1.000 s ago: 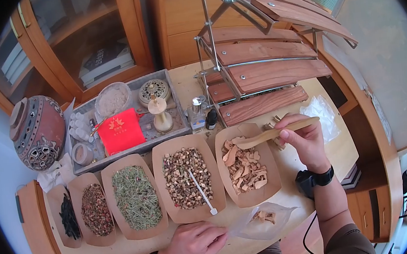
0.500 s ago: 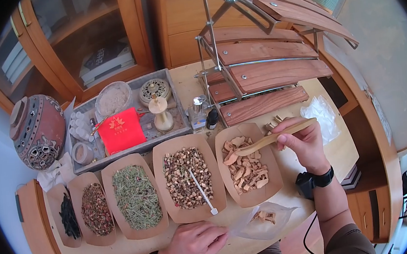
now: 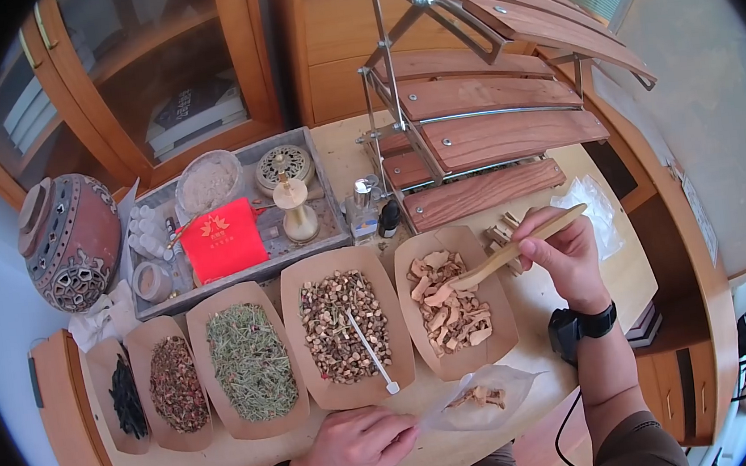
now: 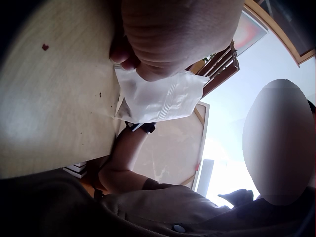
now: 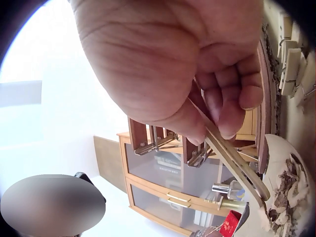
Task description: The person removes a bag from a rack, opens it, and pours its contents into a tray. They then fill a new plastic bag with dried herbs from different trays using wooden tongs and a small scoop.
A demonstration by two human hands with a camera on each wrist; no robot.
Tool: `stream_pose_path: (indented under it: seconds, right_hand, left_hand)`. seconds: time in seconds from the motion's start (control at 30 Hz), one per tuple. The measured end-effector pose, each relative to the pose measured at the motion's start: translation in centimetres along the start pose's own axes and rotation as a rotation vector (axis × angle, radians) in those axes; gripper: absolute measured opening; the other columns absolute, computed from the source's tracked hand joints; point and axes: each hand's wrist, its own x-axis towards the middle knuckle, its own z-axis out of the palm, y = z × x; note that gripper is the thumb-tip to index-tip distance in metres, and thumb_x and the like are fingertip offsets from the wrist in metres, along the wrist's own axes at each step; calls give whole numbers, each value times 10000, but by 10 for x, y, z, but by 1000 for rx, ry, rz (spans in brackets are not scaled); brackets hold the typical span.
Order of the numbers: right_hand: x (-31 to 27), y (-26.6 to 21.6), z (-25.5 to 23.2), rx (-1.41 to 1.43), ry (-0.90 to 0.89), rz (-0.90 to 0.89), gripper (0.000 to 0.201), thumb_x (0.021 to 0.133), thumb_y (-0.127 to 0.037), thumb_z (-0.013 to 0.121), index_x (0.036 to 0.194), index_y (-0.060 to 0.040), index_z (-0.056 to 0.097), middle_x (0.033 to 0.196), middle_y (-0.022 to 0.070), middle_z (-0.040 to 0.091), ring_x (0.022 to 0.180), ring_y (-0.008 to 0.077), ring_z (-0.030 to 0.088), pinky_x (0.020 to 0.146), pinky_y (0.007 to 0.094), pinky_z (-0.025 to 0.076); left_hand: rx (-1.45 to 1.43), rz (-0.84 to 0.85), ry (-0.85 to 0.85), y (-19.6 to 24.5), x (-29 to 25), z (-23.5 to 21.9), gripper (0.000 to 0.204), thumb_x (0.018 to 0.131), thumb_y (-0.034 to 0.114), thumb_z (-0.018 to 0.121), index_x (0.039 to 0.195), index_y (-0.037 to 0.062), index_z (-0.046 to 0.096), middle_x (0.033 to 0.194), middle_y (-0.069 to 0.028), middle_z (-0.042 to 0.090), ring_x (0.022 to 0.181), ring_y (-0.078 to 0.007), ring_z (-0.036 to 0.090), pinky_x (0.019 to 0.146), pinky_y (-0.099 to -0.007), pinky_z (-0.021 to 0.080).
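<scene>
My right hand (image 3: 565, 255) pinches wooden tongs (image 3: 522, 244), with two long prongs showing in the right wrist view. Their tips are right at a pinkish slice (image 3: 439, 296) over the brown paper tray (image 3: 502, 339), which holds pale dried slices (image 3: 458, 324). At the table's front edge, my left hand (image 3: 358, 450) grips the edge of a translucent bag (image 3: 518, 388) between thumb and fingers. A few dried pieces (image 3: 479, 396) lie inside the bag. In the left wrist view, the same bag (image 4: 160, 98) hangs open below the hand.
More paper trays stand leftward: chopped stems (image 3: 332, 322) with a white scoop (image 3: 371, 350), green herb (image 3: 251, 362), reddish bits (image 3: 176, 382) and dark strips (image 3: 125, 401). Behind them is a grey tray (image 3: 330, 210). A slatted wooden rack (image 3: 489, 136) rises beyond; clothespins (image 5: 291, 69) lie nearby.
My right hand and the tongs have first dipped lower over the slices, then shifted a little rightward. The left hand stays put on the bag, whose far side has lifted slightly.
</scene>
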Motion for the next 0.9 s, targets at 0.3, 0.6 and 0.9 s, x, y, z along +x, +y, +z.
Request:
stream_pose_path:
  seconds: [0.3, 0.6, 0.9]
  right_hand:
    - [3, -4, -9, -46, -78, -1, 135, 953, -26, 750, 1067, 33, 710, 875, 65, 688, 742, 124, 632, 670, 266, 517]
    - [3, -6, -10, -45, -82, 2, 130, 947, -33, 757, 1050, 34, 715, 885, 65, 684, 751, 121, 634, 674, 260, 518]
    - [3, -7, -12, -79, -65, -7, 117, 948, -19, 750, 1049, 31, 718, 891, 64, 689, 757, 120, 648, 675, 258, 534]
  left_hand:
    - [-10, -3, 2, 1, 1, -1, 142, 848, 95, 815, 958, 58, 734, 767, -46, 682, 628, -219, 673, 559, -347, 547]
    - [-3, 5, -2, 1, 1, -1, 136, 845, 92, 814, 947, 56, 732, 775, -51, 685, 638, -220, 677, 564, -344, 550]
    - [1, 4, 7, 3, 5, -2, 130, 826, 77, 823, 895, 41, 719, 755, -67, 693, 614, -226, 674, 552, -342, 546]
